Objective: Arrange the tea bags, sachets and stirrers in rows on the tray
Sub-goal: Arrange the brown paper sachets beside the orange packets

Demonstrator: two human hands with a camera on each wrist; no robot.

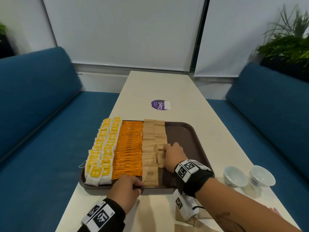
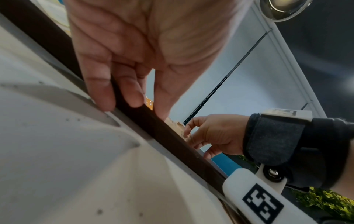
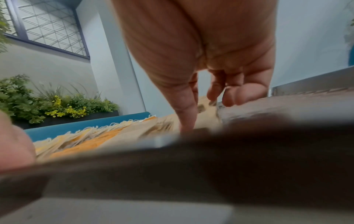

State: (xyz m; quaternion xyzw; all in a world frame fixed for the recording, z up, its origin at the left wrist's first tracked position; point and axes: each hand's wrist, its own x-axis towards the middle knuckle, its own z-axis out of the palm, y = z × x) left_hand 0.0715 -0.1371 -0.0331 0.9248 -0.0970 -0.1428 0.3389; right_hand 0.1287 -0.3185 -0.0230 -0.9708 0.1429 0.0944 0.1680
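Observation:
A brown tray [image 1: 184,136] lies on the white table. On it, from left to right, run rows of yellow tea bags [image 1: 103,148], orange sachets [image 1: 129,148] and brown sugar sachets [image 1: 150,139]. My left hand [image 1: 132,185] grips the tray's near rim [image 2: 162,130], fingers curled over its edge. My right hand [image 1: 168,153] is over the right-hand brown row, thumb and curled fingers pinching a few standing brown sachets [image 3: 205,119]. The right third of the tray is bare.
Two white cups [image 1: 235,175] [image 1: 261,175] stand on the table right of the tray. A brown paper bag [image 1: 192,225] lies at the near edge under my right forearm. A purple sticker [image 1: 158,104] is beyond the tray. Blue sofas [image 1: 33,114] flank the table.

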